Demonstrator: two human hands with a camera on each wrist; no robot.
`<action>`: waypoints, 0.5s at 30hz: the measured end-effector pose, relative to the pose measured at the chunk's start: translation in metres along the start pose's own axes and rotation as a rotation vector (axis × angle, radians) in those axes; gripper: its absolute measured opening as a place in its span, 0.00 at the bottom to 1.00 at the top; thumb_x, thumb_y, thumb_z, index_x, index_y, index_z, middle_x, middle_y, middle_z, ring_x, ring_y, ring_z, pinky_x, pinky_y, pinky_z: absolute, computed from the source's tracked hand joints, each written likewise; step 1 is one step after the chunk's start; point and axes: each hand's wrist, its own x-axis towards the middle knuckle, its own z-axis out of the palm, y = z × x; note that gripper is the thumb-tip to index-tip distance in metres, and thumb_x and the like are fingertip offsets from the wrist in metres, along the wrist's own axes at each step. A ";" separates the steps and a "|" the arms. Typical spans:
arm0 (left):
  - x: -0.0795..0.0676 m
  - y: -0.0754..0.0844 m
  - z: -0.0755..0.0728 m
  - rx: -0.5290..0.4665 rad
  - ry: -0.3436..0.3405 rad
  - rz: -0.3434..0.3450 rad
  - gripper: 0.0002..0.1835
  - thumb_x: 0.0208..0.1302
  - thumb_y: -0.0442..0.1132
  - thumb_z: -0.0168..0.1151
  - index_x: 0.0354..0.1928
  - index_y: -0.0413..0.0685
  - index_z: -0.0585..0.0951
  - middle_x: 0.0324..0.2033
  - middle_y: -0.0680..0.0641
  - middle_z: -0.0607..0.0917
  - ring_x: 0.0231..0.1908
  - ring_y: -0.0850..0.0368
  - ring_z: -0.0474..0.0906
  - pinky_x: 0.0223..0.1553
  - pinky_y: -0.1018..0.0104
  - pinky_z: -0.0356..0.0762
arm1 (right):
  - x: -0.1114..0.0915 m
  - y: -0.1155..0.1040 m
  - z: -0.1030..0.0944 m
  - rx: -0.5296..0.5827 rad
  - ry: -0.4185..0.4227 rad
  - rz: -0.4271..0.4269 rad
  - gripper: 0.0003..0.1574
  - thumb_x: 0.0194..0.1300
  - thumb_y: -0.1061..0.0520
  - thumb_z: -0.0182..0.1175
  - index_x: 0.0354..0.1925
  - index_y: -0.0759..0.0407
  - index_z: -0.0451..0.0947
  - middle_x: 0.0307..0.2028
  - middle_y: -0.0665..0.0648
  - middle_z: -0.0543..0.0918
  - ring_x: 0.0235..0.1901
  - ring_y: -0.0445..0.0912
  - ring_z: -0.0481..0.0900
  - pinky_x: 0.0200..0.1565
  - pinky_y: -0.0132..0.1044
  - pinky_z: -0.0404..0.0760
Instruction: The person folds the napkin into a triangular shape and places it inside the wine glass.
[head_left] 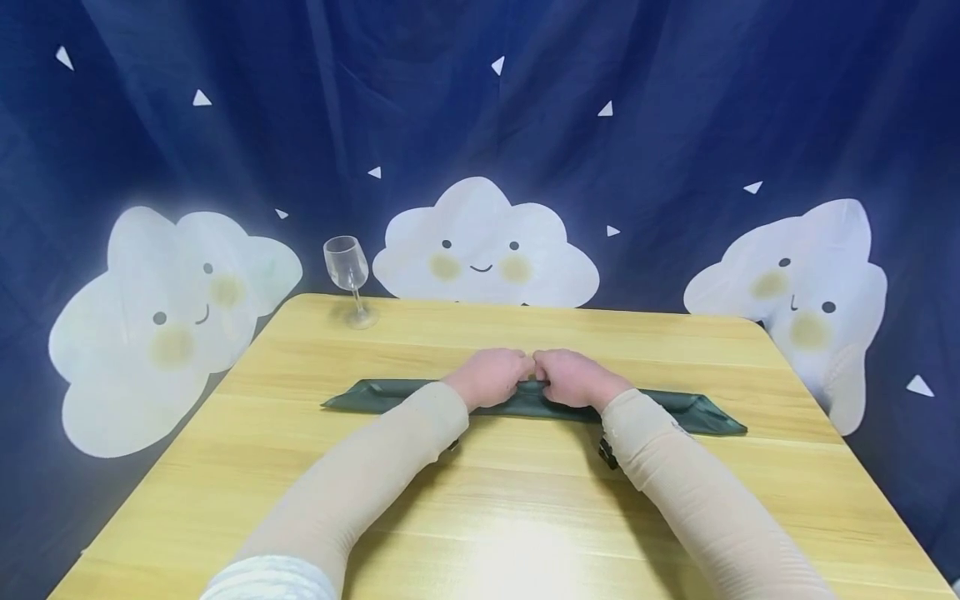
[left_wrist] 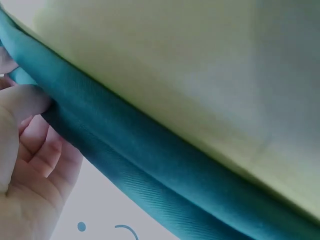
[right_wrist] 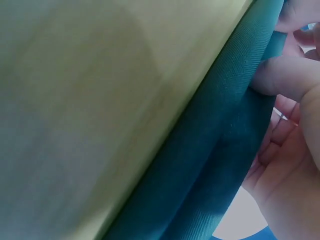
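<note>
A dark green cloth napkin (head_left: 528, 404), folded into a long narrow strip with slanted, pointed ends, lies crosswise on the wooden table. At the middle of its far edge, my left hand (head_left: 491, 377) and right hand (head_left: 579, 378) meet, nearly touching. In the left wrist view, the left thumb and fingers (left_wrist: 32, 100) pinch the edge of the green cloth (left_wrist: 145, 150). The right wrist view shows the right thumb (right_wrist: 287, 75) pressing the cloth (right_wrist: 210, 130) against the fingers behind it. A lengthwise fold runs along the strip.
An upright, clear wine glass (head_left: 347, 267) stands near the table's far left corner. Behind the far edge of the table (head_left: 480, 508) hangs a dark blue curtain (head_left: 450, 100) printed with white smiling clouds. Both forearms reach across the near half of the tabletop.
</note>
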 end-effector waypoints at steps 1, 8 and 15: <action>-0.001 0.001 0.000 0.003 0.003 0.008 0.10 0.64 0.27 0.62 0.41 0.51 0.80 0.38 0.53 0.81 0.39 0.59 0.79 0.44 0.65 0.78 | -0.001 0.000 0.000 0.004 -0.004 -0.011 0.12 0.56 0.69 0.63 0.32 0.56 0.71 0.27 0.49 0.72 0.30 0.47 0.70 0.39 0.42 0.73; -0.004 0.007 0.002 0.080 0.014 0.054 0.11 0.66 0.28 0.65 0.43 0.53 0.83 0.32 0.55 0.78 0.33 0.60 0.74 0.39 0.66 0.76 | -0.007 0.002 -0.001 0.049 -0.090 -0.069 0.11 0.62 0.67 0.64 0.30 0.53 0.75 0.26 0.45 0.73 0.30 0.43 0.71 0.40 0.39 0.73; -0.012 0.022 0.000 0.310 -0.010 0.077 0.09 0.74 0.34 0.58 0.48 0.53 0.85 0.39 0.53 0.82 0.39 0.57 0.79 0.40 0.66 0.80 | -0.011 -0.005 -0.008 0.026 -0.104 -0.084 0.05 0.68 0.61 0.61 0.34 0.55 0.81 0.31 0.47 0.80 0.34 0.44 0.78 0.46 0.43 0.79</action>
